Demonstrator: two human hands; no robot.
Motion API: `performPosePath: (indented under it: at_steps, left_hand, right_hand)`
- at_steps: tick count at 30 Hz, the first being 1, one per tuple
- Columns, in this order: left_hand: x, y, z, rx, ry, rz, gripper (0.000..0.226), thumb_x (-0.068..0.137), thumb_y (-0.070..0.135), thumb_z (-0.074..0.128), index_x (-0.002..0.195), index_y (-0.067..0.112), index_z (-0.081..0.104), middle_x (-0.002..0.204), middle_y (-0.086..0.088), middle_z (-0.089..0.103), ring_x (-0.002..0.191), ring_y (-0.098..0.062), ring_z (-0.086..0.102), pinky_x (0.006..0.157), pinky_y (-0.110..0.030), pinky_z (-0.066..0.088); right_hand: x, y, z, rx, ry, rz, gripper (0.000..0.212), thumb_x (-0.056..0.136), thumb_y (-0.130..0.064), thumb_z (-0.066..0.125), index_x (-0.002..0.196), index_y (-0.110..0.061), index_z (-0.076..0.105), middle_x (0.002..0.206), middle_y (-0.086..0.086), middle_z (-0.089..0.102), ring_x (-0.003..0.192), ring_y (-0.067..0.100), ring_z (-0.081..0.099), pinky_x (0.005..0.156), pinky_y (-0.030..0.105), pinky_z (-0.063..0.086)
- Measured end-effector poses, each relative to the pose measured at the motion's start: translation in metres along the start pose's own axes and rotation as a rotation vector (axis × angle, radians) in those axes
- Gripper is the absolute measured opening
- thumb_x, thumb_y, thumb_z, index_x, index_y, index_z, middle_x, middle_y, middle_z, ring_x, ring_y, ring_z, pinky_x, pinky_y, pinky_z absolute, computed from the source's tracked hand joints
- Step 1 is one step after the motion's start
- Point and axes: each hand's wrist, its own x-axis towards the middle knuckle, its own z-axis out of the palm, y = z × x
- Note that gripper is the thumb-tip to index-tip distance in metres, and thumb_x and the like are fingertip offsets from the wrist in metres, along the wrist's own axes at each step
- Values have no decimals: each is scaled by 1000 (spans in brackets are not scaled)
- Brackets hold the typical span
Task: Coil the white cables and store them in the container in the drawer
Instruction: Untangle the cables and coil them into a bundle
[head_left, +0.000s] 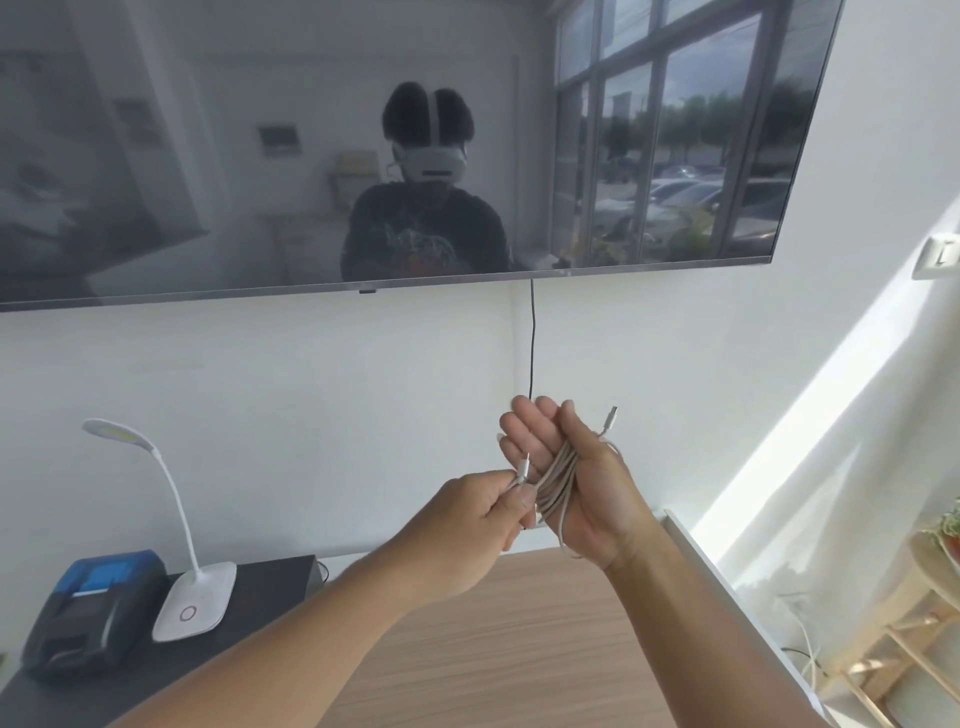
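On the desk (156, 670), printer (88, 608) left of lamp (195, 600), television (311, 156) above.

Left hand (483, 512) pinching the cable (558, 488) end and right hand (571, 483), flat palm with loops round it, both in open air above the wooden tabletop (519, 649), bare wood under them. Wall (363, 389) close behind. Black cord (532, 338) hangs from the TV (311, 156) just behind the right fingers. TV edge well above. Left: desk lamp (197, 597) and printer (93, 613) on a dark surface (270, 587), well apart from the hands. Right: white table edge (727, 592), then a wooden shelf (909, 649) across a gap.
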Motion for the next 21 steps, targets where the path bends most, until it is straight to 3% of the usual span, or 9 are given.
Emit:
performPosePath:
  at_steps: [3,5,9,13,17,21]
  left_hand:
    - [-5,-8,3,-74,-53,-54,35,103,43,43,79,25,61,60,12,53,57,-13,45,55,-28,42]
    - [-8,-13,4,-136,-81,-71,36,105,41,43,79,23,61,59,11,51,55,-15,44,59,-30,41]
    - [-16,-23,5,-300,-116,-133,38,108,35,42,80,16,60,54,6,46,46,-14,44,70,-38,53]
    - [-19,-26,0,-562,-120,-278,37,108,32,45,80,11,55,55,2,40,46,-17,41,64,-40,57]
    - [-11,-22,-12,-823,-61,-420,37,106,32,47,73,16,54,54,1,33,47,-18,37,64,-40,54]
    - [1,-13,-24,-776,-33,-404,37,105,34,48,74,15,56,52,3,35,48,-18,40,66,-39,50]
  right_hand:
    - [1,-6,-2,-58,49,-7,34,104,-35,54,113,-9,74,74,-8,72,54,4,66,51,21,55]
    - [1,-10,-3,-59,62,-15,36,102,-36,55,118,-10,73,64,-11,62,42,1,50,42,15,44]
    - [0,-20,-6,83,8,10,32,106,-32,46,114,-9,67,53,-9,49,32,3,40,32,13,28]
    - [-8,-24,-10,129,-151,155,37,105,-32,42,105,-8,70,47,-6,50,27,4,42,32,14,23]
    - [-20,-20,-14,-116,-311,291,45,107,-35,40,102,-5,73,48,-1,60,26,7,47,31,15,26]
    - [-29,-11,-17,-525,-426,385,47,104,-43,47,110,-4,73,64,9,73,33,12,58,31,18,32]
